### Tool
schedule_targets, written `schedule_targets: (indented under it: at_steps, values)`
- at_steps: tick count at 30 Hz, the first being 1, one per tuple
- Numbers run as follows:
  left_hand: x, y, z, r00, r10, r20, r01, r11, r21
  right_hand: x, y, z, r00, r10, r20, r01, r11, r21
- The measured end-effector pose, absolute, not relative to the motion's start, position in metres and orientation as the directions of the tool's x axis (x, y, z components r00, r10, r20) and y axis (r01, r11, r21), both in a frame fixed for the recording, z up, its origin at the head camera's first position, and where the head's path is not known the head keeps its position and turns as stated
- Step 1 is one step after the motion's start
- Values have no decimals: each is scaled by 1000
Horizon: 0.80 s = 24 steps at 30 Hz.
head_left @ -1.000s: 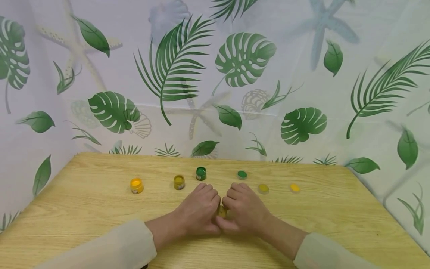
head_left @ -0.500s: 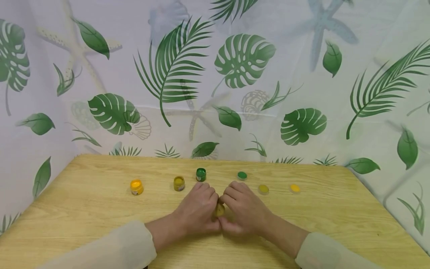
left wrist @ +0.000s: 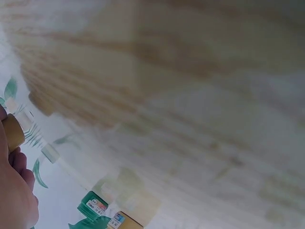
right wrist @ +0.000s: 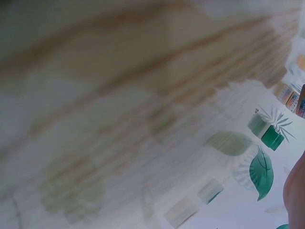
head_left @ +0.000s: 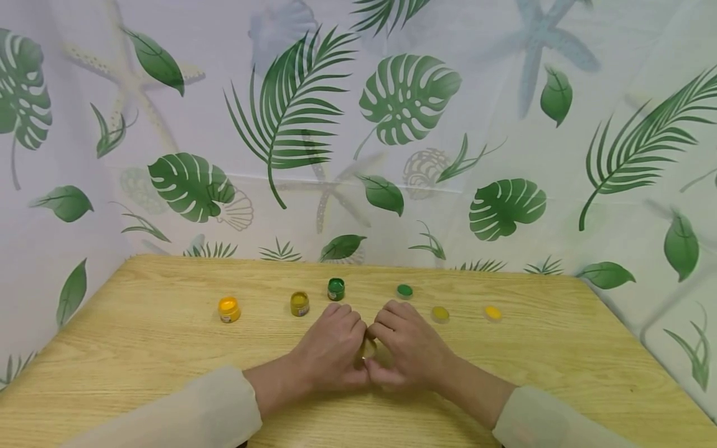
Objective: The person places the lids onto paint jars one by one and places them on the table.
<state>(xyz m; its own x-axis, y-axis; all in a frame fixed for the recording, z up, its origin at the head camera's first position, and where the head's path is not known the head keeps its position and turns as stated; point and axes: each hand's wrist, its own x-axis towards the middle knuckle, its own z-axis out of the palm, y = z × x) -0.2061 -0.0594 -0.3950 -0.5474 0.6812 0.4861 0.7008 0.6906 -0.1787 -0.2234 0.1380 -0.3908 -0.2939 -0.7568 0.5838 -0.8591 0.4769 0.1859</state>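
In the head view my left hand (head_left: 333,345) and right hand (head_left: 409,345) meet at the middle of the table, fingers curled. Between them they grip a small ochre-brown paint jar (head_left: 368,348), mostly covered by the fingers and thumbs. Its tan end (left wrist: 13,132) shows beside the left hand in the left wrist view. Just beyond the hands stand an uncapped green paint jar (head_left: 336,289) and an uncapped olive-yellow paint jar (head_left: 299,304). Farther left is an uncapped orange-yellow paint jar (head_left: 228,310).
Three paint-stained lids lie to the right behind the hands: a green lid (head_left: 404,291), an olive lid (head_left: 440,314) and a yellow lid (head_left: 493,313). The wooden table (head_left: 168,386) ends at a leaf-patterned cloth (head_left: 358,218) at the back.
Both hands stay in nearly the same place. Between them the held jar shifts and turns slightly, its visible face now looking paler. The other jars and lids have not moved.
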Motion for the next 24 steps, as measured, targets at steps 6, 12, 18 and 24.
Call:
schedule_targets:
  at_steps: [6,12,18,24]
  values:
    - [-206,-60,-394,-567,672,477,696,700,-159,-223,138,-390,-300,-755,583,-854,485,187]
    - [-207,-60,-394,-572,678,462,695,699,-166,-222,138,-391,-307,-742,596,-852,493,177]
    - [-206,-61,-391,-593,681,430,686,707,-174,-218,136,-392,-339,-737,584,-844,513,157]
    - [-206,-60,-392,-602,679,421,693,706,-147,-215,135,-391,-455,-726,516,-816,572,84]
